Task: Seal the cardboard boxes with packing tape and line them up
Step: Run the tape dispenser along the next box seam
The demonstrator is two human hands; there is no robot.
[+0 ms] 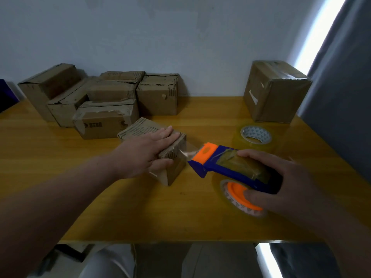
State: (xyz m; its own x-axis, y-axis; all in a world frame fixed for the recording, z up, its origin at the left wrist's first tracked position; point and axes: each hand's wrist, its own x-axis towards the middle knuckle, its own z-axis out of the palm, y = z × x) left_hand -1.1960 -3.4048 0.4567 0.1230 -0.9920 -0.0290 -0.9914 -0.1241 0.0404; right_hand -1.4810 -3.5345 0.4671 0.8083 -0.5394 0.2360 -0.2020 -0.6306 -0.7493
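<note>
Currently I record the left hand [144, 151] lying flat on the small box [138, 130], fingers straight across its corrugated top and thumb down the near face; it grips nothing. I judge this pins the box to the table [120, 207] so the tape's pull cannot drag it. The box sits mid-table, turned at an angle to the table edge, just in front of the pile of boxes [112, 101] against the wall.

The right hand [281, 177] is wrapped round the tape dispenser [226, 167], fingers over its blue body and thumb on the roll's orange hub. The dispenser is just right of the box and apart from it, blade end toward it. A strip of clear tape [187, 152] spans the gap, one end stuck on the box's right face. Held low and to the side, the dispenser should, in my judgement, hold the strip tight for cutting.

A spare tape roll [255, 137] lies flat behind the dispenser. One taped box [275, 91] stands alone at the far right, probably the start of the line.
</note>
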